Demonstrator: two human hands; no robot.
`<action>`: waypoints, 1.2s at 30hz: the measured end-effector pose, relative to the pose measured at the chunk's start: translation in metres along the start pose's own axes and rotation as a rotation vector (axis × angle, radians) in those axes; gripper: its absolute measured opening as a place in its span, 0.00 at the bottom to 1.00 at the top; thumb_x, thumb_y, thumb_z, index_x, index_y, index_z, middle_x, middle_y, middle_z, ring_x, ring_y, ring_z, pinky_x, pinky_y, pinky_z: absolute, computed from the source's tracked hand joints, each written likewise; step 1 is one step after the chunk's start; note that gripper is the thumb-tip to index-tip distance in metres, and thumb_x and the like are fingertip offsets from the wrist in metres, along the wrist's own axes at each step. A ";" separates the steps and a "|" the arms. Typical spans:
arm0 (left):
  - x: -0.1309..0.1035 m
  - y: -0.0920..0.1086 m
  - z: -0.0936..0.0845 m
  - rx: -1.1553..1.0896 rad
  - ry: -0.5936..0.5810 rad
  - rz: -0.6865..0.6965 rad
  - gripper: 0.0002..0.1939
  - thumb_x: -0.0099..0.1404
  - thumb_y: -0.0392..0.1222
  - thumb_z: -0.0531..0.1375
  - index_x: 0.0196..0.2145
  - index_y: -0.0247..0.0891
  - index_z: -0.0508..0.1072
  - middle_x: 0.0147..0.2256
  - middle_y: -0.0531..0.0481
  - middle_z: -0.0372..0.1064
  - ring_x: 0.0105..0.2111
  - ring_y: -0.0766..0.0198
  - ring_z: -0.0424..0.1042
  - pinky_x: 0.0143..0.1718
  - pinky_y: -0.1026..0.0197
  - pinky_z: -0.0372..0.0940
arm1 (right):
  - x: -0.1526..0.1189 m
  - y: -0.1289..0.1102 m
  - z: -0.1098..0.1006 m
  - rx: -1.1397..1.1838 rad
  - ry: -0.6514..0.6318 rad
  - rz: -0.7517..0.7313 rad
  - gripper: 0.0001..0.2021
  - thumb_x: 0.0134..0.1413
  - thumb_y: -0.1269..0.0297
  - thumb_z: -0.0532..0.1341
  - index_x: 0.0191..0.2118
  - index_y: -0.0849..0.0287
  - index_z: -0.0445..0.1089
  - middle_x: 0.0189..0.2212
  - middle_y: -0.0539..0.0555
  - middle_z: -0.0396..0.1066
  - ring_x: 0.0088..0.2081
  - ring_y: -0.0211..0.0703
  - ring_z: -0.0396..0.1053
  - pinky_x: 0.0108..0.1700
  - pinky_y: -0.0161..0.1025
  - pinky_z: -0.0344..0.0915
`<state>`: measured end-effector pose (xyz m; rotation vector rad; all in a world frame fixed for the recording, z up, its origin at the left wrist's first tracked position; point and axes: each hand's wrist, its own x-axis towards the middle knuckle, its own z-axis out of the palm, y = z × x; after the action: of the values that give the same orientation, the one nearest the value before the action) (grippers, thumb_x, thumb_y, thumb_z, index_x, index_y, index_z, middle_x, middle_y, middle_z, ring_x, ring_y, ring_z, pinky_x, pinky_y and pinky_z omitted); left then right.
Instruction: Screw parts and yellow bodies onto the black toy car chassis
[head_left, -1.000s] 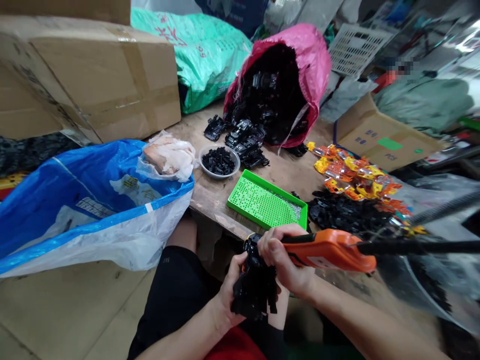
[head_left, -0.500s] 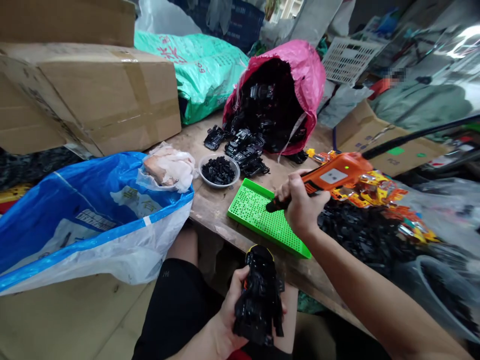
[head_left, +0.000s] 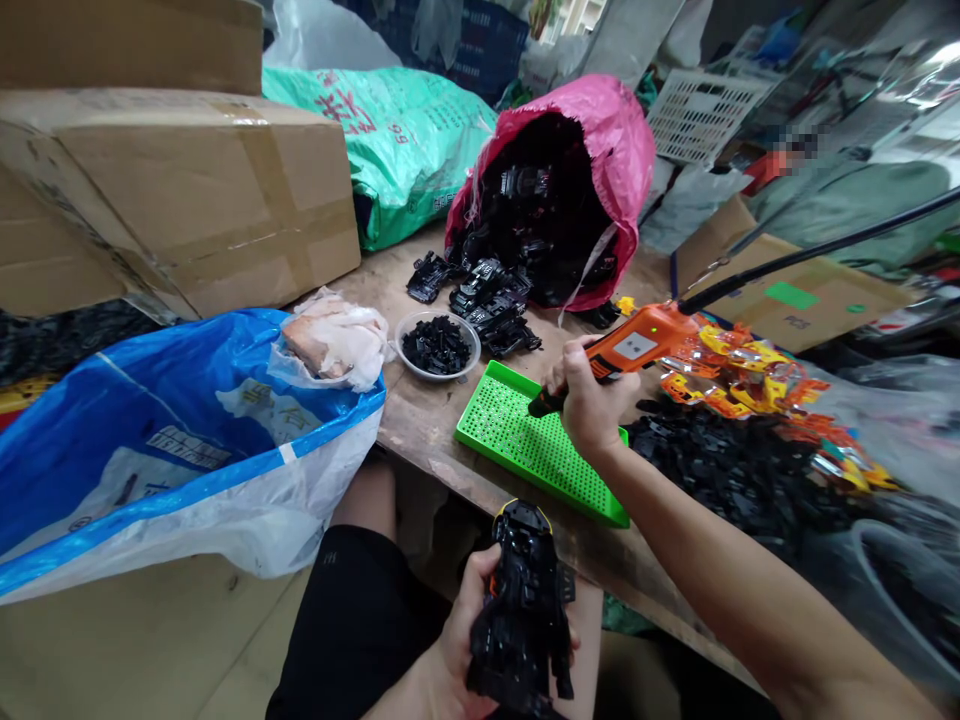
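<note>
My left hand (head_left: 461,625) is closed around a black toy car (head_left: 521,600) with a little yellow and orange at its edges, held above my lap. An orange and black electric screwdriver (head_left: 630,345) is gripped in my right hand (head_left: 596,400), its black nose pointing down and left over a green perforated tray (head_left: 480,425). A black cord or arm runs from the tool's back end to the upper right. Small shiny bits, perhaps screws, lie in the tray. The screwdriver's tip is hard to make out against the tray.
A bowl of small black parts (head_left: 435,345) stands left of the tray. Behind it, black car parts (head_left: 491,295) spill from a pink sack (head_left: 622,150). Orange-yellow pieces (head_left: 739,370) and black parts (head_left: 735,465) are heaped right. A blue bag (head_left: 225,380) and cardboard boxes (head_left: 217,190) are left.
My right hand and the screwdriver have shifted slightly left over the tray. The toy car sits slightly lower in view, still in my left hand. The view has moved a little.
</note>
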<state>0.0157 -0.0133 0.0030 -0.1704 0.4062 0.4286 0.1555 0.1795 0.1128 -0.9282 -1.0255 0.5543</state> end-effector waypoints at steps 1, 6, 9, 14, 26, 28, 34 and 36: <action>0.000 0.000 0.000 0.001 -0.006 0.003 0.40 0.65 0.68 0.51 0.53 0.28 0.77 0.27 0.39 0.80 0.22 0.55 0.76 0.26 0.61 0.65 | 0.000 0.000 0.000 0.005 -0.002 0.000 0.13 0.55 0.57 0.68 0.35 0.55 0.64 0.15 0.38 0.59 0.13 0.32 0.60 0.16 0.33 0.61; -0.001 0.000 0.000 -0.016 -0.015 0.006 0.42 0.65 0.69 0.51 0.57 0.27 0.74 0.29 0.38 0.81 0.23 0.55 0.77 0.26 0.61 0.64 | -0.002 0.002 -0.001 0.004 -0.007 0.012 0.12 0.55 0.57 0.68 0.35 0.55 0.65 0.16 0.39 0.60 0.13 0.33 0.60 0.16 0.33 0.61; 0.000 -0.001 -0.001 -0.034 -0.006 -0.003 0.43 0.66 0.69 0.49 0.58 0.26 0.73 0.31 0.37 0.81 0.23 0.55 0.77 0.25 0.61 0.63 | -0.002 0.003 0.000 -0.015 -0.002 0.010 0.12 0.55 0.57 0.67 0.35 0.55 0.65 0.15 0.39 0.60 0.13 0.33 0.60 0.16 0.33 0.61; -0.001 0.000 0.000 -0.043 0.010 0.007 0.40 0.67 0.67 0.49 0.57 0.28 0.74 0.30 0.39 0.81 0.25 0.55 0.78 0.27 0.61 0.64 | -0.001 0.004 0.000 -0.044 -0.007 0.008 0.13 0.55 0.55 0.67 0.35 0.55 0.64 0.15 0.38 0.59 0.14 0.32 0.60 0.17 0.33 0.61; 0.001 0.000 0.001 -0.084 0.002 -0.009 0.39 0.67 0.68 0.50 0.52 0.29 0.77 0.29 0.39 0.81 0.23 0.56 0.78 0.24 0.62 0.62 | -0.002 0.002 0.001 0.000 -0.001 0.027 0.13 0.54 0.57 0.68 0.34 0.56 0.65 0.15 0.39 0.60 0.13 0.32 0.58 0.16 0.33 0.60; 0.000 0.000 0.002 -0.064 0.010 0.005 0.38 0.67 0.67 0.49 0.52 0.30 0.77 0.29 0.40 0.81 0.23 0.56 0.78 0.24 0.62 0.63 | -0.002 0.000 0.000 0.013 -0.006 0.025 0.12 0.54 0.58 0.68 0.34 0.56 0.65 0.15 0.39 0.60 0.13 0.33 0.59 0.16 0.33 0.60; -0.004 0.002 0.006 -0.033 -0.022 0.015 0.36 0.67 0.66 0.50 0.49 0.29 0.78 0.30 0.40 0.82 0.23 0.58 0.78 0.25 0.62 0.66 | -0.001 -0.016 -0.003 0.033 0.007 0.011 0.12 0.54 0.59 0.68 0.35 0.54 0.64 0.15 0.38 0.59 0.14 0.30 0.57 0.20 0.33 0.62; -0.004 0.002 0.006 -0.036 -0.045 0.012 0.37 0.67 0.66 0.50 0.50 0.28 0.78 0.31 0.39 0.82 0.23 0.58 0.78 0.23 0.62 0.65 | -0.003 -0.027 -0.003 0.023 0.000 0.008 0.13 0.54 0.59 0.69 0.35 0.54 0.63 0.14 0.37 0.58 0.14 0.31 0.56 0.19 0.33 0.61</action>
<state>0.0134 -0.0111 0.0100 -0.1934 0.3553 0.4507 0.1565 0.1625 0.1338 -0.9124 -1.0141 0.5718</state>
